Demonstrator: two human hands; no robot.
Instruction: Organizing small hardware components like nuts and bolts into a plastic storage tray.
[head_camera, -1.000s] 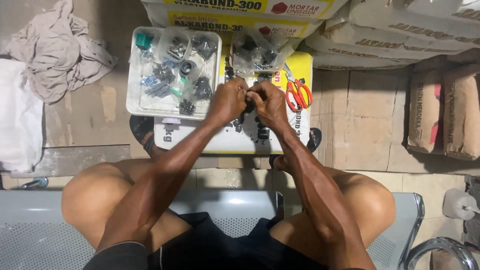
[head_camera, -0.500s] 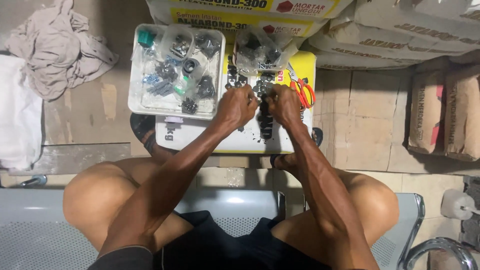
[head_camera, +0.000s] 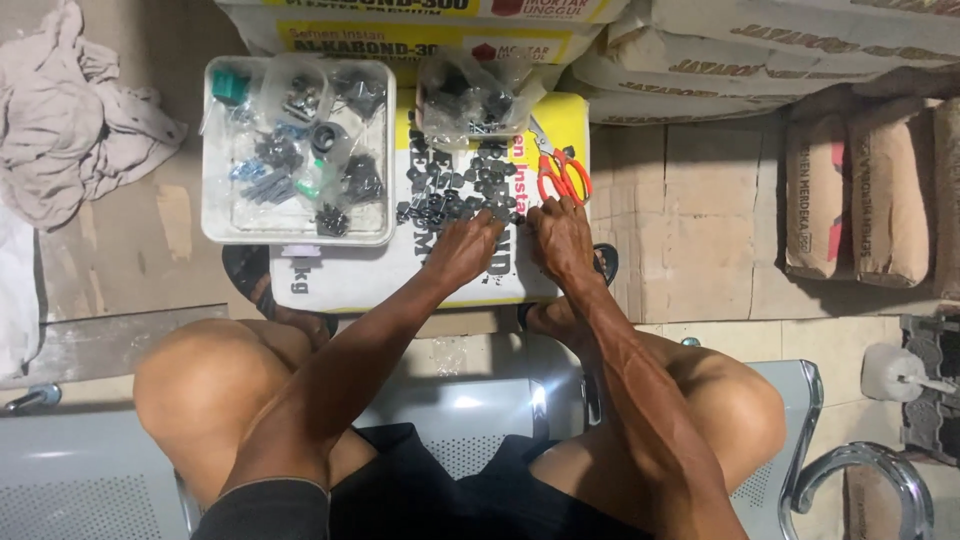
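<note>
I sit on a metal bench, reaching down to a white and yellow sack (head_camera: 350, 282) lying flat on the floor. A heap of small black parts (head_camera: 455, 188) is spread on it. My left hand (head_camera: 465, 247) rests at the heap's near edge, fingers curled among the parts; any grip is hidden. My right hand (head_camera: 560, 240) lies just to the right, fingers spread on the sack, tips close to orange-handled scissors (head_camera: 562, 176). A clear plastic bag of dark parts (head_camera: 470, 95) sits behind the heap.
A white tray (head_camera: 212, 150) holding small bags of screws and fittings sits left of the heap. Crumpled cloth (head_camera: 75, 110) lies far left. Stacked sacks (head_camera: 750, 55) line the back, brown sacks (head_camera: 850, 200) the right. The grey bench (head_camera: 80, 470) is under me.
My hands were pressed together over the heap working a small piece. They have since come apart and dropped to the sack's near side, and the view has shifted so everything sits further left.
</note>
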